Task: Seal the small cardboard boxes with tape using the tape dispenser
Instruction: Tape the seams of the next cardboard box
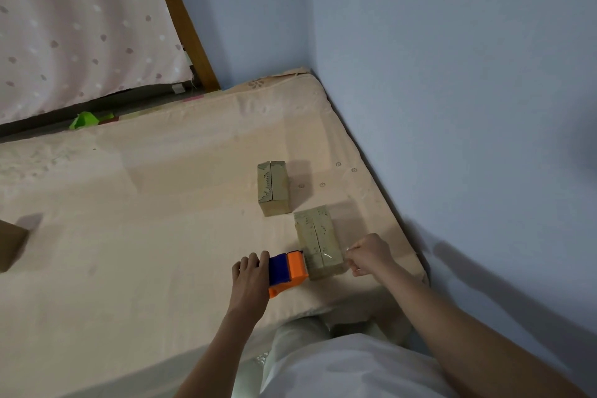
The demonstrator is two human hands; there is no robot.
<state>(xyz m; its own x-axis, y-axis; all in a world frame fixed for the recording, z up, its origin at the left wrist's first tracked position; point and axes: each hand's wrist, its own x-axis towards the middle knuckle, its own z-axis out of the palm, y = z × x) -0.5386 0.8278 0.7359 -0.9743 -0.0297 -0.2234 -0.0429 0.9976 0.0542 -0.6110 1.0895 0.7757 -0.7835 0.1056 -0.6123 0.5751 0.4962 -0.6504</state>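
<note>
the left hand [250,275] grips the blue and orange tape dispenser [286,271], fingers curled over its blue back end, with the orange front end touching the near left edge of the near box [318,241]. the right hand [368,254] sits just on the other side of that box, fingers curled and pinching the end of a clear strip of tape [329,256] that runs across the near end of the box top between the two hands. the box lies on the mattress [161,203], its two top flaps closed and meeting in a seam along its length. a second box [274,187] of the same kind lies beyond the hands, a little to the left of the first and apart from it, flaps also closed with a visible seam. far out to the left of the left hand, the corner of a brown box [11,245] shows at the frame edge. beyond that, at the far edge of the mattress, lies a bit of green material [89,119], under a dotted pink curtain [80,26]. a blue wall [452,74] runs close along the right hand's side of the mattress
</note>
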